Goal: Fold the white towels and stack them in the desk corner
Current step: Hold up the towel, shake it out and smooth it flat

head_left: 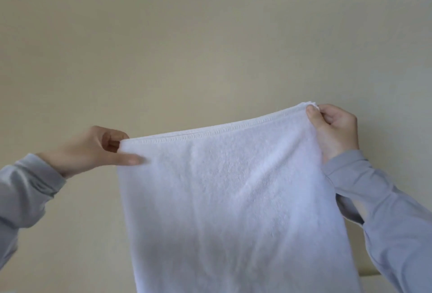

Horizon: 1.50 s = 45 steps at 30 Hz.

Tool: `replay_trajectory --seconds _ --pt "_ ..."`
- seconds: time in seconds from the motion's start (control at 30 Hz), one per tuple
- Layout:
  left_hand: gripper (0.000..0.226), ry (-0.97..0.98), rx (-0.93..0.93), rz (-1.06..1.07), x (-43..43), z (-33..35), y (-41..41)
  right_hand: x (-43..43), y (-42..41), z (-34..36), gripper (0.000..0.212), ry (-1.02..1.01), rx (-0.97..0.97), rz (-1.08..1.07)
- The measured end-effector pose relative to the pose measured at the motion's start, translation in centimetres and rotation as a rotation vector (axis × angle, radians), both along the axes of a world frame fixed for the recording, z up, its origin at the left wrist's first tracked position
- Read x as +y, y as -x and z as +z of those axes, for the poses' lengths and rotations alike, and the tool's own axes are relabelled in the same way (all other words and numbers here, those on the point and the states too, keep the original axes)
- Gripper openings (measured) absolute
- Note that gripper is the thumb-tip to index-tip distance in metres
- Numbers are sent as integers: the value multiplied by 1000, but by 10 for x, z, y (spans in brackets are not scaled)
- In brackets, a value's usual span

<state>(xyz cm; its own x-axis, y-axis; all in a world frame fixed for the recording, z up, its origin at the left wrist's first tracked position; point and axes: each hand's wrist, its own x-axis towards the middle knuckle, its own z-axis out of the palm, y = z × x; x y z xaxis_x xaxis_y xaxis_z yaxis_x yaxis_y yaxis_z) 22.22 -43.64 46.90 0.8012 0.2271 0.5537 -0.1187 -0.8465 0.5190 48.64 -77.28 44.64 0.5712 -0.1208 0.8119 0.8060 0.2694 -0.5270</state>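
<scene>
A white towel (pixel 229 199) hangs spread out in the air in front of me, its stitched top hem stretched between both hands and its lower part running out of the bottom of the view. My left hand (pixel 93 150) pinches the top left corner, thumb in front of the cloth. My right hand (pixel 332 129) pinches the top right corner, held somewhat higher than the left. Both arms wear grey sleeves. The desk and any other towels are out of sight.
A plain beige wall (pixel 210 35) fills the background behind the towel. A pale strip of some surface (pixel 371 278) shows at the lower right, by my right sleeve.
</scene>
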Motion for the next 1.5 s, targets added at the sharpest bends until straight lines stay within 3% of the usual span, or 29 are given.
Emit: replay_trajectory --seconds 0.1,0.23,0.43,0.6,0.73,0.8,0.93,1.07,1.33,1.5 --pt "54 73 -84 -55 -9 -9 -15 -10 -6 -4 35 -18 9 -32" --pt "20 301 -269 -279 -29 -13 -36 -31 -8 -8 26 -90 26 -69" --pt "32 554 -494 -327 -51 -19 -72 -55 -13 -23 25 -187 37 -94" --pt "8 689 -548 -339 -73 -20 -101 -69 -20 -29 28 -167 58 -104" --pt "7 631 -628 -378 -83 -4 -106 -94 -16 -16 26 -204 29 -120" --pt "17 591 -655 -387 -81 0 -107 -105 -21 -13 23 -229 -19 -115" --pt "17 606 -670 -143 -94 -31 -129 -96 -36 -27 27 6 89 -329" --pt "14 673 -694 -132 -97 -47 -126 -97 -39 -33 34 -39 66 -298" --pt "5 614 -701 -210 -97 -36 -116 -95 -21 -27 24 -109 71 -233" --pt "14 624 -728 -215 -89 -42 -114 -90 -20 -33 22 -127 100 -206"
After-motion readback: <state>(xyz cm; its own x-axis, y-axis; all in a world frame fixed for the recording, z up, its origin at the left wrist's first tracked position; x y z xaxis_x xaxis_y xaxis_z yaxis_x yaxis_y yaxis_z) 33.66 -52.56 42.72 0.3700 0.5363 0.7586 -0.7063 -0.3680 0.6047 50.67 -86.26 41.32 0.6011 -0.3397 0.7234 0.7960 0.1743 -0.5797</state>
